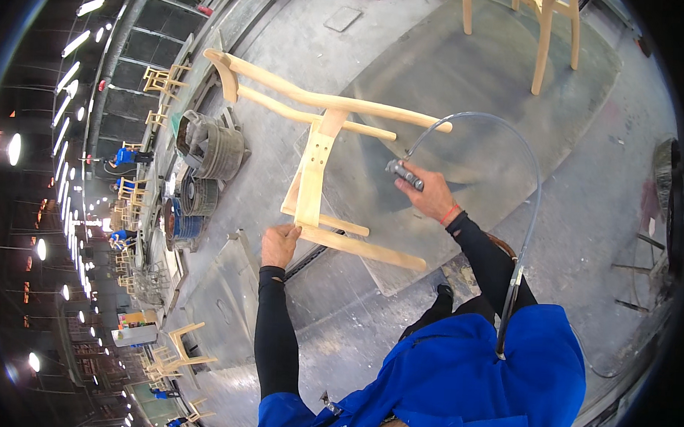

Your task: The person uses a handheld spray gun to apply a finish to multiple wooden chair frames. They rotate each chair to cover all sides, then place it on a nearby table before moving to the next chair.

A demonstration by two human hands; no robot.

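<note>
A pale wooden chair frame (311, 171) lies tipped before me, its legs pointing right and its curved back at the upper left. My left hand (279, 246) is closed on the near corner of the frame, where a leg meets the seat rail. My right hand (431, 195) is wrapped round a grey spray gun (404, 174), held apart from the chair and to the right of its seat rail. From the gun a clear hose (538, 171) arches up and right, then comes down toward my waist.
A grey flat panel (467, 82) lies under and beyond the chair. Another wooden chair (545, 40) stands at the far right. Drums (212, 145) stand at the left. More chair frames (188, 344) and blue-clad people (125, 157) are farther left.
</note>
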